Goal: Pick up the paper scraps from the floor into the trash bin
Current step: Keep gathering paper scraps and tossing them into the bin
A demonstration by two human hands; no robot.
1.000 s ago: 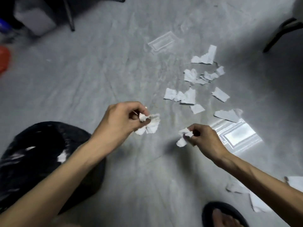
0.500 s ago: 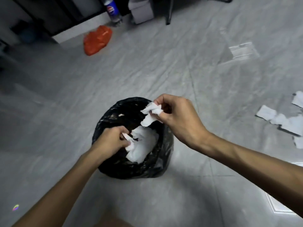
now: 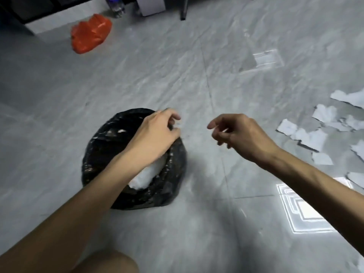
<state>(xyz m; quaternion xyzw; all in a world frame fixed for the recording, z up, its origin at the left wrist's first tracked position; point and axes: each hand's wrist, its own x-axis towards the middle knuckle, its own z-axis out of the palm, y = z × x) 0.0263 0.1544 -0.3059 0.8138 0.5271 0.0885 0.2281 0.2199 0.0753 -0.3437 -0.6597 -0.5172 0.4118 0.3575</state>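
Note:
The trash bin [image 3: 102, 158], lined with a black bag, stands on the grey floor at centre left, with white paper [image 3: 147, 176] inside it. My left hand [image 3: 155, 133] hovers over the bin's far right rim, fingers loosely curled, nothing visible in it. To the right of the bin and clear of it is my right hand [image 3: 238, 134], empty, with its fingers apart. Several white paper scraps [image 3: 309, 136] lie on the floor at the right edge.
An orange plastic bag [image 3: 89, 33] lies at the back left, near a plastic bottle [image 3: 115, 5], a grey box [image 3: 150, 4] and a dark furniture leg [image 3: 184, 7]. Bright light reflections [image 3: 297, 211] mark the floor at lower right. My knee [image 3: 106, 263] shows at the bottom.
Both hands carried scraps from the floor to the bin and let them go inside. The right hand has since moved right, away from the bin, and the left has lifted to the rim.

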